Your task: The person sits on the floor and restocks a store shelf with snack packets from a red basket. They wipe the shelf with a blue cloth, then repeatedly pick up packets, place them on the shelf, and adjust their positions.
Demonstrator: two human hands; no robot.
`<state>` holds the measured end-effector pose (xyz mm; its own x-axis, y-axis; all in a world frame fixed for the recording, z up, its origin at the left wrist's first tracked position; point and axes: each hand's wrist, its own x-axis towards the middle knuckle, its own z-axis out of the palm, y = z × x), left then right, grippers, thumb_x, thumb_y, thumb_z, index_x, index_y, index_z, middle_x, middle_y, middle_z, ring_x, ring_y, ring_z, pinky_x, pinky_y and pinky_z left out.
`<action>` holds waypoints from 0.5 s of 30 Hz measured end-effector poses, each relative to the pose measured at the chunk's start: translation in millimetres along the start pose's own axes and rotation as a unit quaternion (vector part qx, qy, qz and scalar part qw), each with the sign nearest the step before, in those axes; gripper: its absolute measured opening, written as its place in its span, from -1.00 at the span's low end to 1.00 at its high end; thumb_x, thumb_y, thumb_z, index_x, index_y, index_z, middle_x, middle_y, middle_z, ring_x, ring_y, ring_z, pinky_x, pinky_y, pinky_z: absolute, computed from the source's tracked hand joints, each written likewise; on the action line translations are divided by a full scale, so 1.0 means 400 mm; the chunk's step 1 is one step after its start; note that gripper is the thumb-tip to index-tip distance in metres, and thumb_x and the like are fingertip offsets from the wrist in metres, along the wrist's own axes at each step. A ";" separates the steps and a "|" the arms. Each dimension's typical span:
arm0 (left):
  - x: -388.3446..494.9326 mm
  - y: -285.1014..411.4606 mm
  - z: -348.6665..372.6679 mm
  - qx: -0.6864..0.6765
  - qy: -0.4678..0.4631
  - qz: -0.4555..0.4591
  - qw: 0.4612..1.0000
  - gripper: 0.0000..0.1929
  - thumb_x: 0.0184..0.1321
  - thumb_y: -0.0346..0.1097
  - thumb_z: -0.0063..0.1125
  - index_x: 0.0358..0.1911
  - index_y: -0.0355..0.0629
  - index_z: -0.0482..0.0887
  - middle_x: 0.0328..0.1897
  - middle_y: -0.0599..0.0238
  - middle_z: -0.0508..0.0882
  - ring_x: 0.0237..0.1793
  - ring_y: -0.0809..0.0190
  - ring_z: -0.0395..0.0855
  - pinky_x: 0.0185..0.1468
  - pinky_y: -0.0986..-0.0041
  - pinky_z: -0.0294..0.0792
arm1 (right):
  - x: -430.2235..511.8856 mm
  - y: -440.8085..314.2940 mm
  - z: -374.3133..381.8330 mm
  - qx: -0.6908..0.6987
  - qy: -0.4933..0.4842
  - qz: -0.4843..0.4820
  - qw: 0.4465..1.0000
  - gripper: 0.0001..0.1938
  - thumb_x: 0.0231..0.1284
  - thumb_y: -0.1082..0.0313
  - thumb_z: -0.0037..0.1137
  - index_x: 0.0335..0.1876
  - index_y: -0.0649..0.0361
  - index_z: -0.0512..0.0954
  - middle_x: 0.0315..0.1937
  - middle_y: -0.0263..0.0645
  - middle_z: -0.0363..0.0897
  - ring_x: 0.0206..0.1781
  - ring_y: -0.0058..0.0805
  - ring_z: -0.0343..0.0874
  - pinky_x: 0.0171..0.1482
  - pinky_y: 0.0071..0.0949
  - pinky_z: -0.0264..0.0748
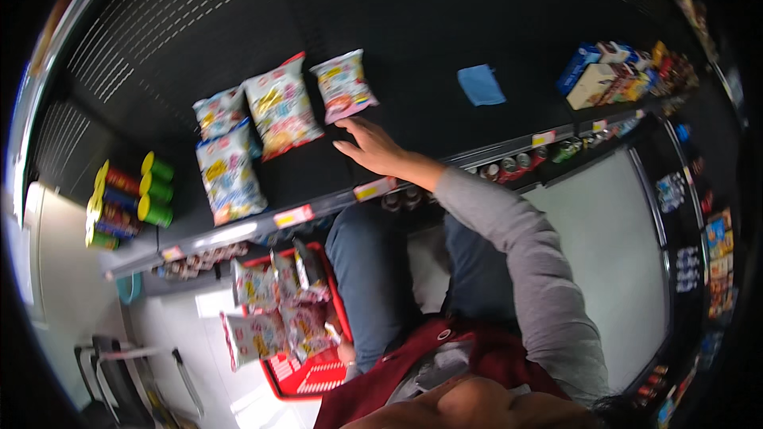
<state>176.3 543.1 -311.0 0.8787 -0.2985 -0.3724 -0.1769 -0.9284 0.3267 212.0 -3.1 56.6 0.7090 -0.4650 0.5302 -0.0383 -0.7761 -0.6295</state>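
Observation:
My right hand [371,144] is over the black shelf, fingers apart, its fingertips at the lower edge of a small white snack bag [346,84]. To the left of that bag stand a larger white-and-red snack bag [282,106], a small bag [220,112] and a white-and-blue bag [231,174]. Down by my thigh, my left hand [346,351] shows only in part, beside the red plastic basket [341,304]. Several snack bags fill the basket, among them a white one [256,336] and a pink one [307,325]. Whether the left hand grips anything is unclear.
A blue cloth [481,84] lies on the shelf, with boxed and bagged goods [596,80] farther right. Canisters with green lids [156,190] stand at the left. Price tags line the shelf's front edge [325,210]. Cans [509,167] sit below it. A metal-framed object [137,354] is at lower left.

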 end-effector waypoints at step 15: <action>-0.130 0.168 -0.154 0.014 0.007 -0.038 0.999 -0.66 0.27 -0.18 0.19 0.09 -0.06 0.61 -0.48 -0.23 0.72 -0.39 -0.35 0.75 -0.29 -0.16 0.58 | 0.171 0.397 -0.018 -0.131 -0.001 0.166 0.977 -0.50 0.44 -0.01 0.14 0.22 0.28 0.51 0.08 0.15 0.67 0.11 0.14 0.69 0.11 -0.02 0.61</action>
<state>146.2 509.8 -216.2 0.8960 -0.2249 -0.3830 -0.1227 -0.9541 0.2732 249.4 -161.1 -3.0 0.6280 -0.7096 0.3195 -0.4464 -0.6648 -0.5989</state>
